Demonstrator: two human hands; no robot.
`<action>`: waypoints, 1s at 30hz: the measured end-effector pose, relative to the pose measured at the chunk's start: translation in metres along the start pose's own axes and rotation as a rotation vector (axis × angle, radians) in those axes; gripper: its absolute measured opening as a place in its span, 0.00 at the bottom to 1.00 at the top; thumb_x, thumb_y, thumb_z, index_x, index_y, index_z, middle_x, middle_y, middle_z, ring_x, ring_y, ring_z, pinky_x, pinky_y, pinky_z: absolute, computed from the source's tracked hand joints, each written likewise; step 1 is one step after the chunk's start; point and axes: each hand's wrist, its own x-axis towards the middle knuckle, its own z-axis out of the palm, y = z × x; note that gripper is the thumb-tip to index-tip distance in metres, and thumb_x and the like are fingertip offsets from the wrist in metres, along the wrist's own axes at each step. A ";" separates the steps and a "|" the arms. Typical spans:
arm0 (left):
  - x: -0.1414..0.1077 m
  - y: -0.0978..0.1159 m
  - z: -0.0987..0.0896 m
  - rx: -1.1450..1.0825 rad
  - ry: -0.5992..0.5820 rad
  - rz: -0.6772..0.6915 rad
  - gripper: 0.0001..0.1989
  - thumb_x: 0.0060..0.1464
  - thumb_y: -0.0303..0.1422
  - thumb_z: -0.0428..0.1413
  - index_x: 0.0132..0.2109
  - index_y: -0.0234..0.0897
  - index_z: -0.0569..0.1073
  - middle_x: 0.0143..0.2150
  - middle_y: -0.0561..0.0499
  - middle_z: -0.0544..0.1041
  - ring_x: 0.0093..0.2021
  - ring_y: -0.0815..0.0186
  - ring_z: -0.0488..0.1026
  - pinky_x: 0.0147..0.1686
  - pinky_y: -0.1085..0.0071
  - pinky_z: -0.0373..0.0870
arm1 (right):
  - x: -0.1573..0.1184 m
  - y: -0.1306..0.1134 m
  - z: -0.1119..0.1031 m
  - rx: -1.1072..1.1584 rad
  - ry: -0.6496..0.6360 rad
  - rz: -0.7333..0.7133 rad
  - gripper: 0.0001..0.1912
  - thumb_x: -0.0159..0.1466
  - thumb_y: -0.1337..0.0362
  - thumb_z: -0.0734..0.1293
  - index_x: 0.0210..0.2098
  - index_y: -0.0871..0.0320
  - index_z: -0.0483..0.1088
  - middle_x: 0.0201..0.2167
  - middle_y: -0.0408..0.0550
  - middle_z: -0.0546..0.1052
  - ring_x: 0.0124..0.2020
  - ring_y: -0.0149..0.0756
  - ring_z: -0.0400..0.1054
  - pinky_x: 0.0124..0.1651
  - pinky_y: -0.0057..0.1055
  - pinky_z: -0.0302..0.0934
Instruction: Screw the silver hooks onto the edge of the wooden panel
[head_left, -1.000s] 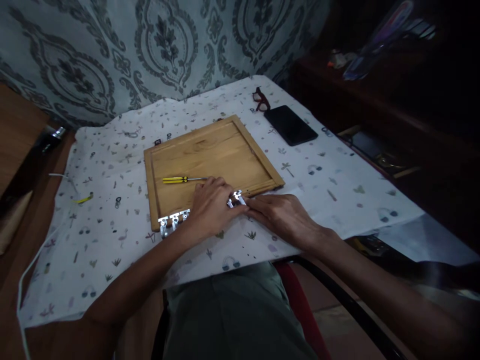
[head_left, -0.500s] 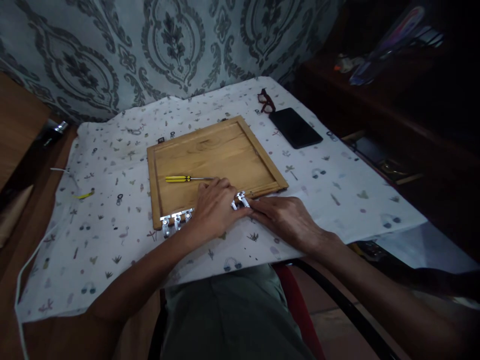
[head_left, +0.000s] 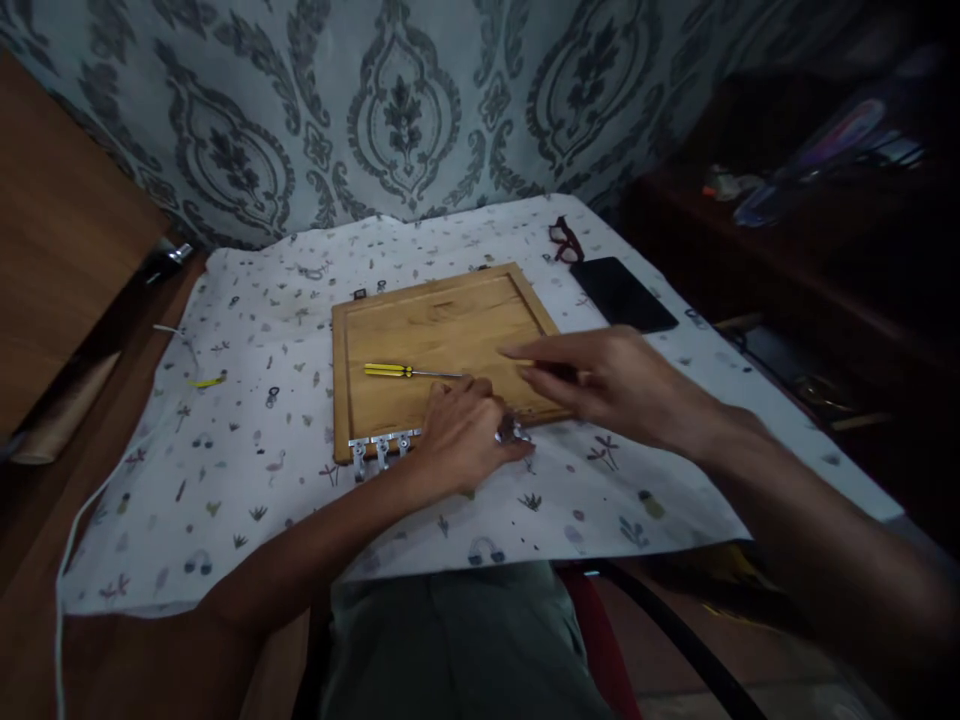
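Note:
A framed wooden board point(head_left: 427, 330) lies on the cloth. Along its near edge sit several silver metal hooks point(head_left: 382, 450). My left hand point(head_left: 465, 430) is curled over that edge, fingers on the board and thumb below. Between them shows another silver metal hook point(head_left: 512, 432), partly hidden and blurred. My right hand point(head_left: 630, 385) hovers over the board's right side, index finger stretched out and thumb apart from it. Nothing shows between those fingers. A yellow-handled screwdriver point(head_left: 390, 370) rests on the board, its tip close to my left fingers.
Beyond the board's far right corner are red-framed glasses point(head_left: 566, 240) and a black tablet point(head_left: 622, 293). A white cable point(head_left: 82, 520) hangs over the left side of the patterned tablecloth point(head_left: 255, 430). A patterned curtain point(head_left: 405, 110) stands behind.
My right hand has let go of the metal hook and risen over the board's right side. My left hand stays at the hook. The view has shifted, so the board sits further right.

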 end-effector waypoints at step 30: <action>0.001 -0.007 0.010 -0.003 0.077 0.040 0.17 0.54 0.48 0.64 0.35 0.37 0.77 0.43 0.47 0.78 0.50 0.53 0.72 0.47 0.57 0.62 | -0.008 0.018 0.039 0.140 1.054 0.312 0.23 0.75 0.47 0.49 0.59 0.52 0.59 0.34 0.51 0.70 0.21 0.34 0.63 0.20 0.32 0.55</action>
